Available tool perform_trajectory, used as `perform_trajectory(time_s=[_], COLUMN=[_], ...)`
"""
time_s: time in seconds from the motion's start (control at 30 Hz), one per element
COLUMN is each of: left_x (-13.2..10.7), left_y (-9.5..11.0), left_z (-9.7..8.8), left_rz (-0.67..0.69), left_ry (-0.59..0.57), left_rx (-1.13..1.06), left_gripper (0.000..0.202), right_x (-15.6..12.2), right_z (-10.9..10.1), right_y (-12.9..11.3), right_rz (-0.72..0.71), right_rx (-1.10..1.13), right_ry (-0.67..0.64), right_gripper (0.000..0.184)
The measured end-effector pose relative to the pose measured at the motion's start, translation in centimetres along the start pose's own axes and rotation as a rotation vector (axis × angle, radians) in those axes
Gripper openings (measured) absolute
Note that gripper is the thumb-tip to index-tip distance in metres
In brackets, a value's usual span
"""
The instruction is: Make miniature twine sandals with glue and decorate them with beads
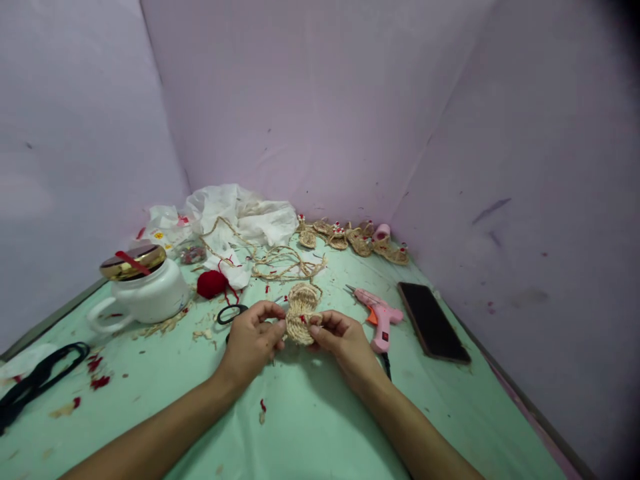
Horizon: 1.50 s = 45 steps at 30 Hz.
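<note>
Both of my hands hold a small woven jute sandal sole (301, 312) above the green table (310, 413). My left hand (253, 340) pinches its left edge with fingers closed. My right hand (344, 340) pinches the right edge, beside a tiny red bit. A loose jute cord (280, 261) trails from the sole toward the back of the table. Black scissors (231, 313) lie just beyond my left hand. A pink glue gun (379, 317) rests right of my right hand.
A white mug with a gold lid (143, 287) stands at the left, a red yarn ball (212, 283) beside it. A black phone (432, 321) lies at the right. Several finished tiny sandals (357, 239) line the back corner. White plastic bags (245, 213) are heaped behind. Pink walls enclose the table.
</note>
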<state>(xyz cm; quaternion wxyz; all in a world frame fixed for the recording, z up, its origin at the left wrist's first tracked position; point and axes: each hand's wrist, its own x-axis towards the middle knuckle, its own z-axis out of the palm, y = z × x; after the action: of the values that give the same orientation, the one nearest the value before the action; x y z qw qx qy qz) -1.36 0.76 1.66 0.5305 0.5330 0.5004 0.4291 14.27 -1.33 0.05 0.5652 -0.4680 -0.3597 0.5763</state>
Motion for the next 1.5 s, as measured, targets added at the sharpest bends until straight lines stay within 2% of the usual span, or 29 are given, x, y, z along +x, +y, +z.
perform_trajectory(time_s=[0.27, 0.63, 0.83, 1.13, 1.23, 1.37, 1.5], left_x=[0.2, 0.5, -0.1, 0.0, 0.0, -0.1, -0.3], left_y=[-0.3, -0.1, 0.1, 0.3, 0.3, 0.6, 0.8], left_z=[0.0, -0.1, -0.9, -0.4, -0.6, -1.0, -0.9], left_rz=[0.005, 0.043, 0.117, 0.116, 0.101, 0.043, 0.047], left_ry=[-0.097, 0.005, -0.211, -0.169, -0.228, -0.361, -0.344], left_rx=[-0.038, -0.063, -0.014, 0.03, -0.025, -0.078, 0.03], left_gripper=[0.034, 0.016, 0.015, 0.008, 0.011, 0.028, 0.027], right_x=[0.0, -0.5, -0.5, -0.8, -0.7, -0.7, -0.8], right_z=[-0.1, 0.0, -0.2, -0.1, -0.2, -0.1, 0.1], right_y=[0.1, -0.1, -0.3, -0.8, -0.7, -0.6, -0.6], right_rz=[-0.005, -0.038, -0.103, -0.155, -0.159, -0.188, -0.181], right_rx=[-0.001, 0.008, -0.025, -0.144, -0.179, -0.218, -0.245], right_ry=[-0.009, -0.122, -0.071, -0.013, -0.002, 0.001, -0.025], right_gripper=[0.024, 0.022, 0.015, 0.016, 0.013, 0.011, 0.013])
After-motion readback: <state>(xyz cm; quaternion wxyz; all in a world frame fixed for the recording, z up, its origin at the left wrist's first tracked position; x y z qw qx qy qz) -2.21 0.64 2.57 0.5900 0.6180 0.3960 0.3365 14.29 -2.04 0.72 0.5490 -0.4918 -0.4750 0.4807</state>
